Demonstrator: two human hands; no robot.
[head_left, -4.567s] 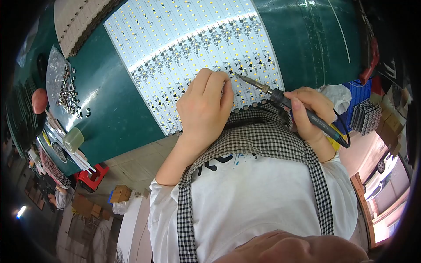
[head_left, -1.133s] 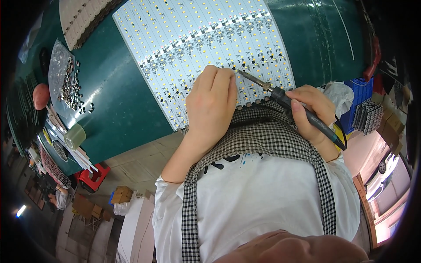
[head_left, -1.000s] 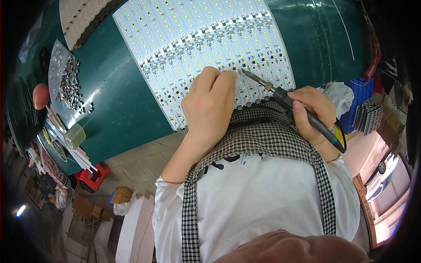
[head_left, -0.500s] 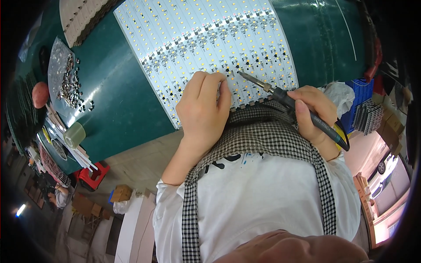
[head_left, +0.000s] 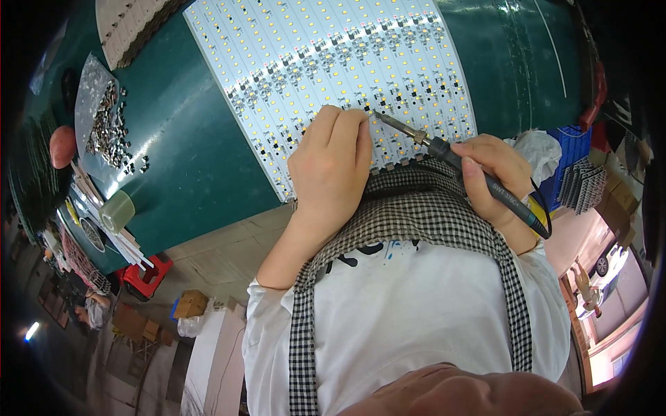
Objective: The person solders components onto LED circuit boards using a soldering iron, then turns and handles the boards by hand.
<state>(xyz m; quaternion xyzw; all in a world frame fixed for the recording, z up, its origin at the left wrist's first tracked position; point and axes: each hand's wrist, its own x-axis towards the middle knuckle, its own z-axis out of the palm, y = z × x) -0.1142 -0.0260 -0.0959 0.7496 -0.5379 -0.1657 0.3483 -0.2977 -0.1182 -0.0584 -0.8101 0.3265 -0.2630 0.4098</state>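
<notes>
A wide white panel of LED strips (head_left: 326,62) lies on the green table (head_left: 187,159). My left hand (head_left: 331,163) rests on the panel's near edge, fingers together, fingertips pinched on a tiny dark part at a strip. My right hand (head_left: 494,175) grips a black soldering iron (head_left: 479,177) like a pen. Its metal tip (head_left: 380,116) touches the panel right beside my left fingertips.
A clear bag of small metal parts (head_left: 104,121) lies at the far left of the table, with a tape roll (head_left: 116,210) and white sticks near the table's left edge. A blue crate (head_left: 570,156) and white cloth (head_left: 538,147) sit at the right. A red object (head_left: 147,276) stands on the floor.
The soldering iron's tip has shifted slightly along the near strips and now touches beside my left fingertips. My left hand has shifted with it on the panel edge.
</notes>
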